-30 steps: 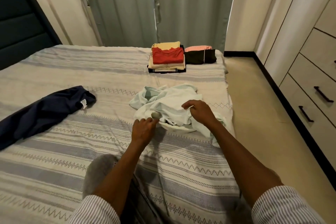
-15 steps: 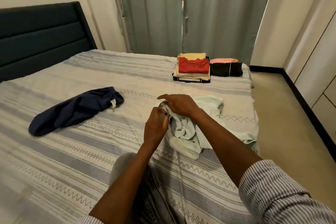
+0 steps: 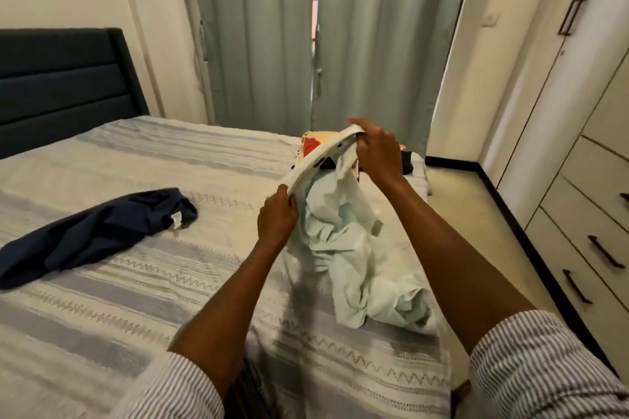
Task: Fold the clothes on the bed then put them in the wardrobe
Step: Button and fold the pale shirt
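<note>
Garment (image 3: pixel 343 248), pale mint, has come up off the bed (image 3: pixel 136 282) since a moment ago: left hand (image 3: pixel 277 218) and right hand (image 3: pixel 376 153) now grip its white band, apart, hem trailing; folding can start

The pale green garment (image 3: pixel 343 248) now hangs lifted off the bed, its band stretched between the left hand (image 3: pixel 277 218) and the right hand (image 3: pixel 376 153), which has risen toward 1 o'clock.
</note>
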`<state>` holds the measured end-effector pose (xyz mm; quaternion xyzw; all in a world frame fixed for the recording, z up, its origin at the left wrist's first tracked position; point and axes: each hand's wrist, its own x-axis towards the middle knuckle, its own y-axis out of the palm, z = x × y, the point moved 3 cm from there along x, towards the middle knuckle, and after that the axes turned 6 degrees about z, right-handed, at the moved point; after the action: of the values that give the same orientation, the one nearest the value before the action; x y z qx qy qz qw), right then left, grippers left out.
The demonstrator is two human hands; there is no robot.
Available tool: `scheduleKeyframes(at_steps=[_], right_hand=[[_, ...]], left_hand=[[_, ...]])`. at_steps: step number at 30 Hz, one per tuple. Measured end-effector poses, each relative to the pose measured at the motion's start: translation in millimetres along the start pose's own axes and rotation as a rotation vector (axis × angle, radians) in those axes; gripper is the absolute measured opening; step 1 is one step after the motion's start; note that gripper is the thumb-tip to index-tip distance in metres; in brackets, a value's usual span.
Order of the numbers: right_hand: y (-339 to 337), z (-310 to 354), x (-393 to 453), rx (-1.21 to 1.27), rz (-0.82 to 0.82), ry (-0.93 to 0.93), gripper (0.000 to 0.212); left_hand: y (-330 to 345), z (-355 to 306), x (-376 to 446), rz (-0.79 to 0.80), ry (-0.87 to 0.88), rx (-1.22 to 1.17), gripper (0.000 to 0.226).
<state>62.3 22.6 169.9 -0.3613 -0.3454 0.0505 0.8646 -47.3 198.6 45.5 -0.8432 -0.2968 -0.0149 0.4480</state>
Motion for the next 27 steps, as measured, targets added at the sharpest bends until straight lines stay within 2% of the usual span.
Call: scheduleKeyframes(at_steps=[4, 5, 7, 8, 9, 10, 11, 13, 14, 15, 16, 17, 18, 19, 21, 22, 23, 24, 25, 27], right_hand=[[-41.8, -36.2, 8.9, 0.101, -0.147, 0.285, 0.043], [-73.0, -43.8, 15.8, 0.138, -0.205, 0.336, 0.041], [-80.9, -55.3, 19.3, 0.205, -0.251, 0.399, 0.038], [-116.9, -52.3, 31.1, 0.221, -0.305, 0.380, 0.037], [-115.4, -50.5, 28.3, 0.224, -0.312, 0.388, 0.036], [-149.9, -51.7, 33.9, 0.193, -0.400, 0.362, 0.036], [-153.7, -51.4, 33.9, 0.183, -0.413, 0.349, 0.038], [-157.5, -47.2, 34.9, 0.237, -0.446, 0.332, 0.042], [-190.5, -46.1, 35.1, 0.243, -0.477, 0.317, 0.044], [-193.0, -42.3, 37.9, 0.268, -0.486, 0.283, 0.045], [-198.7, -40.7, 37.9, 0.290, -0.506, 0.273, 0.045], [-235.3, -38.6, 45.7, 0.294, -0.549, 0.226, 0.046], [-233.0, -35.4, 45.4, 0.302, -0.518, 0.190, 0.046], [-265.6, -31.8, 52.2, 0.321, -0.577, 0.127, 0.046], [-265.8, -22.1, 54.9, 0.358, -0.546, 0.051, 0.047], [-294.0, -17.4, 59.1, 0.334, -0.600, -0.030, 0.051], [-292.5, -12.5, 62.8, 0.329, -0.569, -0.072, 0.056], [-291.3, -9.6, 66.0, 0.301, -0.578, -0.087, 0.058], [-319.2, -1.0, 70.9, 0.248, -0.625, -0.154, 0.055], [-328.5, 10.1, 79.1, 0.181, -0.657, -0.175, 0.044]], left_hand=[[-34.8, -46.4, 38.8, 0.028, 0.015, 0.181, 0.038], [-43.8, -82.0, 52.0, 0.026, 0.053, 0.190, 0.037], [-52.9, -100.5, 65.9, 0.083, 0.011, 0.206, 0.034], [-69.0, -139.2, 84.3, 0.071, 0.052, 0.162, 0.033], [-72.0, -138.3, 89.4, 0.092, 0.001, 0.048, 0.032], [-83.3, -177.4, 99.3, 0.103, 0.025, -0.041, 0.031], [-85.6, -184.3, 104.8, 0.114, 0.001, -0.174, 0.030], [-94.9, -199.2, 105.2, 0.167, -0.043, -0.542, 0.022], [-97.2, -237.8, 105.2, 0.212, 0.007, -0.715, 0.021], [-102.3, -245.2, 107.2, 0.205, 0.019, -0.829, 0.023], [-107.3, -252.0, 107.0, 0.191, 0.089, -0.890, 0.022], [-119.6, -290.0, 109.1, 0.200, 0.179, -0.929, 0.016], [-118.3, -288.7, 109.1, 0.203, 0.223, -0.992, 0.014], [-133.6, -324.3, 108.3, 0.196, 0.335, -1.020, 0.021], [-141.6, -328.9, 106.7, 0.123, 0.468, -1.058, 0.032], [-151.9, -362.5, 107.5, 0.057, 0.578, -1.052, 0.033], [-155.8, -364.9, 104.8, -0.011, 0.625, -1.016, 0.033], [-157.0, -363.7, 109.9, -0.103, 0.631, -1.024, 0.032], [-172.5, -391.1, 107.5, -0.231, 0.664, -1.044, 0.030], [-179.3, -392.3, 112.5, -0.340, 0.633, -1.064, 0.026]])
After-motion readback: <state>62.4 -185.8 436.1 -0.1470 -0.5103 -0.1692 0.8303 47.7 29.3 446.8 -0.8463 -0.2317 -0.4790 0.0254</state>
